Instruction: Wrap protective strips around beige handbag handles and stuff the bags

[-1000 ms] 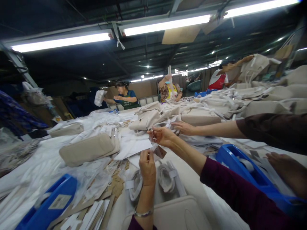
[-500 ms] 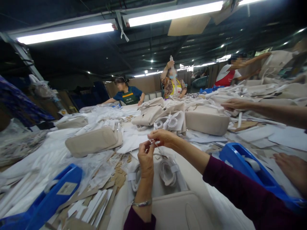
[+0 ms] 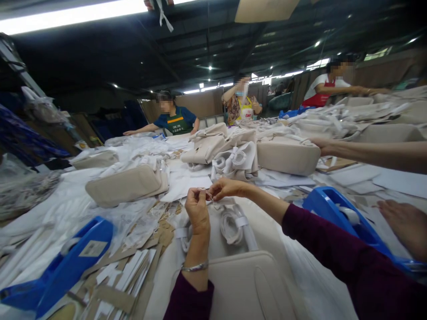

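Note:
Just above a beige handbag, my left hand is closed in a pinch, with a bracelet at its wrist. My right hand meets it from the right, fingertips also pinched. Between them runs a thin pale cord, small and partly covered by the fingers, so its ends are hidden. Below the hands, the bag carries a coiled strap bound with a white wrap. A second wrapped coil shows partly behind my left wrist.
Blue tape dispensers stand at left and right. Beige bags lie beyond, one at left and one at right. Cardboard and paper strips litter the left. A co-worker's hands reach in from the right; several people work across the table.
My hands have shifted slightly, the left turning its fingers toward the right hand, with the cord still between them. The co-worker's hand at right now touches the right bag. The view has tilted down.

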Demonstrator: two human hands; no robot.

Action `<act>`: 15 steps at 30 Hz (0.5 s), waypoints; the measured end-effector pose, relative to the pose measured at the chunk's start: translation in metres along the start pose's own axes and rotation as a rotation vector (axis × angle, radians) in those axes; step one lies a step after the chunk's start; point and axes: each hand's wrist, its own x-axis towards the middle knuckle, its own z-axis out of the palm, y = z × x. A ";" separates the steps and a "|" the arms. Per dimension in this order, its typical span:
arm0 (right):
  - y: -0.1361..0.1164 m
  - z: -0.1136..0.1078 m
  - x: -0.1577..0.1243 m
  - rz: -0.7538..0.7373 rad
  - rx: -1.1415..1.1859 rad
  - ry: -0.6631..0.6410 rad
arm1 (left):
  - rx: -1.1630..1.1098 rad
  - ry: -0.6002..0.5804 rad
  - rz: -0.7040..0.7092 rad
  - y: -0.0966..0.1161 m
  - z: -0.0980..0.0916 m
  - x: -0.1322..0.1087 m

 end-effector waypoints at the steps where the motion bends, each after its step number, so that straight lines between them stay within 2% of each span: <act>1: 0.003 0.001 0.001 -0.004 -0.006 0.029 | -0.006 0.002 0.000 0.000 0.000 0.000; 4: 0.006 0.004 0.002 -0.066 0.041 0.054 | -0.042 0.022 -0.014 0.002 0.000 -0.001; 7: 0.004 0.005 0.000 -0.128 0.199 -0.027 | -0.129 0.022 -0.081 0.008 0.002 -0.002; 11: 0.000 0.003 -0.005 -0.116 0.351 -0.074 | -0.307 0.005 -0.120 0.015 0.004 -0.002; 15: -0.005 -0.001 -0.009 -0.147 0.409 -0.069 | -0.379 -0.015 -0.134 0.017 0.003 -0.001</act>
